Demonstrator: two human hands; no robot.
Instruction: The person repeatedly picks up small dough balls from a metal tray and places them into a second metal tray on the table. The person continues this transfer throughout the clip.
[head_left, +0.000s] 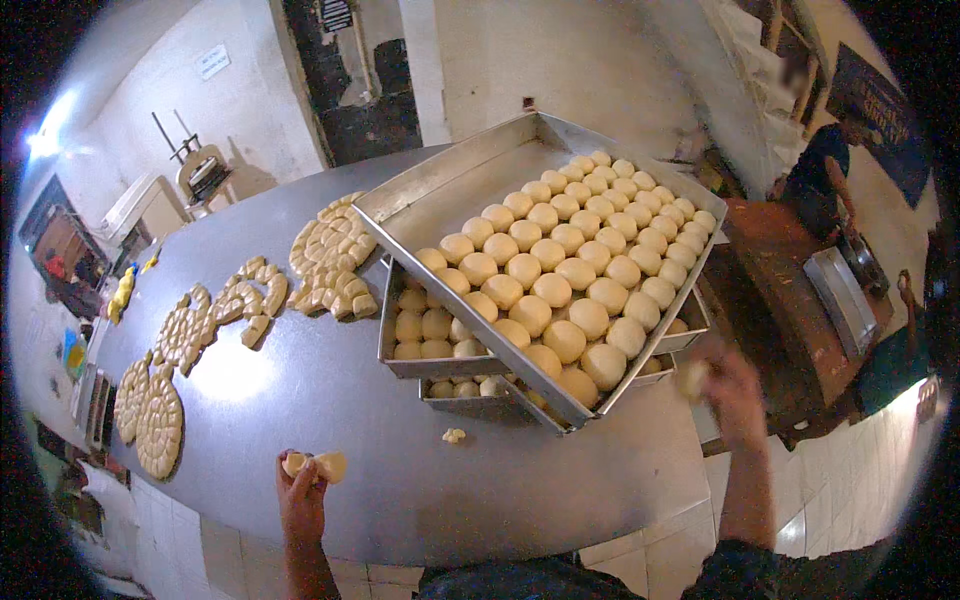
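My left hand grips pale dough pieces above the front of the metal worktable. My right hand, blurred, is off the table's right side and holds a pale lump, probably dough. Between the two hands, a large metal tray carries rows of round dough balls; its back left part is bare metal. It rests askew on smaller metal trays that also contain dough balls, partly hidden beneath it. A small dough scrap lies on the tabletop.
Scored dough rounds and cut dough clusters lie along the table's left and far side. A dough press stands by the left wall. At right, a person is by a brown table with a metal pan.
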